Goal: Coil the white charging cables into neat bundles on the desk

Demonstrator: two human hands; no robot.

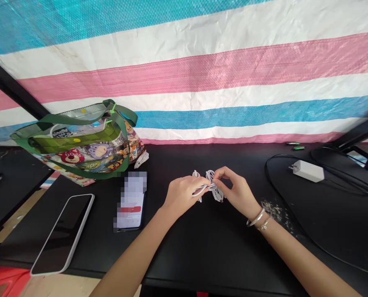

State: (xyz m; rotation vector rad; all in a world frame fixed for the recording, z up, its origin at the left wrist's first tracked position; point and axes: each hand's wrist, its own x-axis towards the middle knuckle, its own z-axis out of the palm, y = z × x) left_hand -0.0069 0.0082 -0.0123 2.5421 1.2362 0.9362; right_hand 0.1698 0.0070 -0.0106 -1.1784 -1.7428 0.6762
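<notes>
A coiled white cable [216,193] is held between my two hands above the black table, its loops bunched on both sides of my fingers. My left hand [184,190] is closed around one end of the bundle, with loops showing above and below the fingers. At the bundle's middle, my right hand [231,187] pinches with thumb and forefinger against the cable. A silver bangle [256,218] and a thin bracelet circle my right wrist. The cable's plugs are too small to make out clearly.
Left of my hands lie a lit phone [130,202] and a white-cased phone [63,235]. Behind them stands a clear printed bag [91,152] with green handles. To the right are a white charger [308,171], a black cord [282,202] and scattered crumbs [275,211]. Striped sheeting hangs behind.
</notes>
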